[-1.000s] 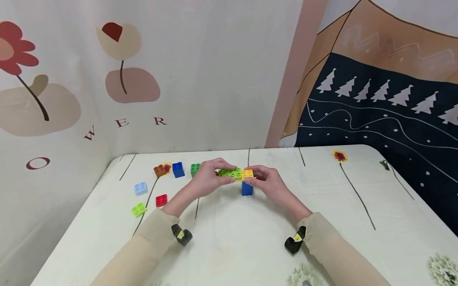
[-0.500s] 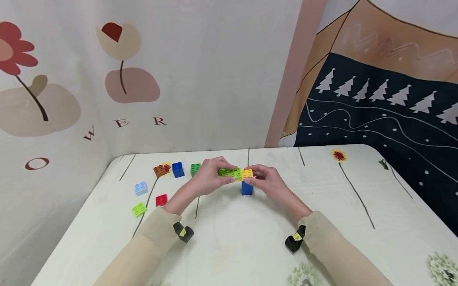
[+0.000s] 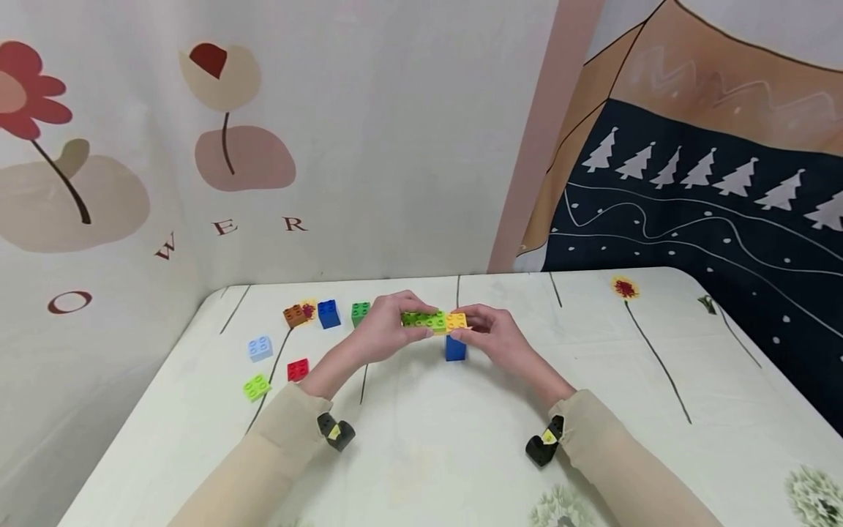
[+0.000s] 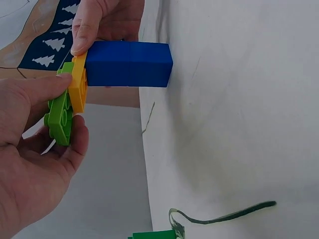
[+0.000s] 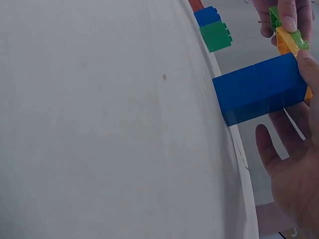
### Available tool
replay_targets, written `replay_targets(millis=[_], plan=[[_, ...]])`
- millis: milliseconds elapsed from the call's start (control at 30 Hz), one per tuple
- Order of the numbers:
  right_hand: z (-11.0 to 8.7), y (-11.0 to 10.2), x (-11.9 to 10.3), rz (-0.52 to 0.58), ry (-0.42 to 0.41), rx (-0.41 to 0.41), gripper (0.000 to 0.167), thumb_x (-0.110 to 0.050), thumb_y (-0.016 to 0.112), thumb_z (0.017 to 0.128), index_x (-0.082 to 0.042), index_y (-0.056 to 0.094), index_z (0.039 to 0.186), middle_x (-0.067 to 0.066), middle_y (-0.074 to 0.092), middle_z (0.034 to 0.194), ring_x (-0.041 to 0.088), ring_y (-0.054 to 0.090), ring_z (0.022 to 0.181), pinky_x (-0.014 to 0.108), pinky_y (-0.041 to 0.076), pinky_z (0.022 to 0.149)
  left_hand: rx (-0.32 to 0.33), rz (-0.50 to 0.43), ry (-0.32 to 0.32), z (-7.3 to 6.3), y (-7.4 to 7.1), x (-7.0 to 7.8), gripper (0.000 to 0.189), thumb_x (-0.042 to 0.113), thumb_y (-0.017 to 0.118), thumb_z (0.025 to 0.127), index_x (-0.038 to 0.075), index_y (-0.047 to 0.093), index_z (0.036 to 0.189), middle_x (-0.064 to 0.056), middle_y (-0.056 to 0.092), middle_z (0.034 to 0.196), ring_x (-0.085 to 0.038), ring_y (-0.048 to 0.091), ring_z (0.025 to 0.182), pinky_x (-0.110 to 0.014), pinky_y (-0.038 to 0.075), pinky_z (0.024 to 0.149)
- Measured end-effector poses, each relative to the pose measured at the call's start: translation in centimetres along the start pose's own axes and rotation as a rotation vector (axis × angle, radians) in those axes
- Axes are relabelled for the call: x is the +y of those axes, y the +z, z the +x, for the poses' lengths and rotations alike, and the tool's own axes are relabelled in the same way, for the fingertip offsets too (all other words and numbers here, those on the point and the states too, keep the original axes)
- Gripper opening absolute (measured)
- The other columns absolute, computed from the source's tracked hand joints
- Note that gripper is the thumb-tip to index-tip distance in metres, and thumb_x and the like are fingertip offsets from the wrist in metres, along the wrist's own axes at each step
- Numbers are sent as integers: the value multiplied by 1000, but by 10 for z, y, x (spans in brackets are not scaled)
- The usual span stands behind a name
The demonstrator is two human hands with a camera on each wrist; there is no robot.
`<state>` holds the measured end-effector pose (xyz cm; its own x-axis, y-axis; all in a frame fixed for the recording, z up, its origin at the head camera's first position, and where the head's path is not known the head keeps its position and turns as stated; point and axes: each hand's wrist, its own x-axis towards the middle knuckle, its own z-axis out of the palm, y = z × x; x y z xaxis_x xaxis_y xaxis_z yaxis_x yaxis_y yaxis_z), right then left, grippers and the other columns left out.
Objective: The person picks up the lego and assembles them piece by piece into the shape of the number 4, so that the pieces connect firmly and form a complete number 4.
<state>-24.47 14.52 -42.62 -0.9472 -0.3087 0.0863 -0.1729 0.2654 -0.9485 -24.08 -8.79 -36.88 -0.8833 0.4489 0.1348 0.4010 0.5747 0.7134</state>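
Two blue bricks are stacked upright on the table, with a long yellow brick across their top. A long lime green brick lies on the yellow one and juts out to the left beyond the stack. My left hand pinches the lime green brick between thumb and fingers. My right hand holds the right end of the yellow brick, its thumb at the near side. In the right wrist view, the blue bricks stand on the tabletop. Whether the lime green studs are fully pressed down, I cannot tell.
Loose bricks lie at the table's left: brown, blue, green, light blue, red and a small lime green one. A printed flower cloth covers the table. Printed curtains hang behind.
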Motion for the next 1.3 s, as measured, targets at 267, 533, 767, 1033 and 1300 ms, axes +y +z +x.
replay_targets(millis=[267, 533, 767, 1033, 1300], plan=[[0, -1, 0, 5, 15, -5, 42, -19, 76, 96, -3, 64, 133, 14, 71, 123, 24, 68, 106, 27, 55, 82, 0, 28, 41, -5, -10, -2, 49, 16, 82, 90, 9, 66, 137, -7, 64, 132, -25, 60, 112, -35, 56, 90], [3, 0, 0, 12, 20, -3, 43, -17, 79, 92, -4, 66, 132, 13, 72, 123, 21, 68, 106, 23, 54, 76, 135, -84, -26, -34, -51, -20, 49, 20, 77, 94, 8, 62, 139, -9, 60, 137, -29, 62, 118, -44, 55, 97], [2, -2, 0, 38, 33, -7, 43, -16, 79, 92, -5, 67, 132, 12, 72, 123, 22, 68, 107, 22, 54, 77, 184, -41, -101, -63, -76, -44, 43, 17, 76, 95, 5, 66, 135, -11, 62, 131, -30, 63, 109, -31, 57, 88], [2, -6, 0, 24, 33, -11, 43, -16, 79, 92, -4, 67, 131, 13, 72, 122, 21, 69, 106, 22, 54, 77, 184, -8, -163, -90, -86, -64, 45, 9, 75, 94, 0, 63, 136, -17, 60, 130, -36, 63, 109, -17, 54, 82], [5, -6, 1, 20, 46, -26, 42, -13, 79, 92, -2, 67, 130, 15, 72, 122, 22, 68, 105, 21, 55, 77, 205, 86, -186, -118, -93, -87, 53, 6, 78, 91, -2, 59, 139, -20, 60, 134, -40, 59, 118, -46, 56, 95]])
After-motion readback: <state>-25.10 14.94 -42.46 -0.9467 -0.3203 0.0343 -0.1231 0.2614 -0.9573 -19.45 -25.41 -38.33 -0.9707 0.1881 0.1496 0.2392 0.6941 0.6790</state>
